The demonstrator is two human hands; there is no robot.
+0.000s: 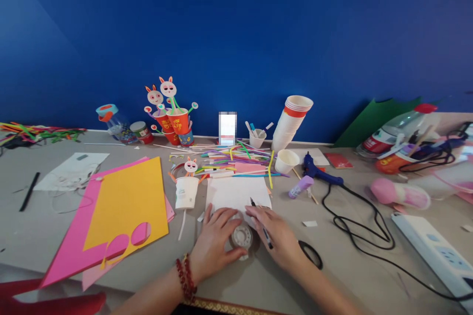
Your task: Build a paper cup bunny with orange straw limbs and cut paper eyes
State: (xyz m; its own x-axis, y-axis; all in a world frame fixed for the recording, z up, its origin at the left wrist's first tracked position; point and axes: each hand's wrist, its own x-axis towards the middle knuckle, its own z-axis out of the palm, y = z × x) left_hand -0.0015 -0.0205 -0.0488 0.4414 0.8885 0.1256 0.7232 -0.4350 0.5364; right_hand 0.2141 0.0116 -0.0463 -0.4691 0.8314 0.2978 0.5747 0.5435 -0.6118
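Observation:
My left hand (217, 237) lies over the near edge of a white sheet of paper (236, 192), its thumb and index finger closed around a roll of clear tape (242, 237). A red bead bracelet (186, 278) circles that wrist. To the right of the roll, my right hand (275, 234) grips a black pen (266, 237), whose ends stick out on both sides of the fingers. Left of the paper stands a white paper cup (186, 193) with a small rabbit face (191, 166) above it and a pale strip hanging down.
Yellow card (129, 197) over pink card (70, 246) lies at left. Behind the paper are pipe cleaners (236, 155), stacked cups (291, 120) and red cups with rabbit faces (178, 120). A blue glue gun (320, 173), its black cord and a power strip (438, 251) are at right.

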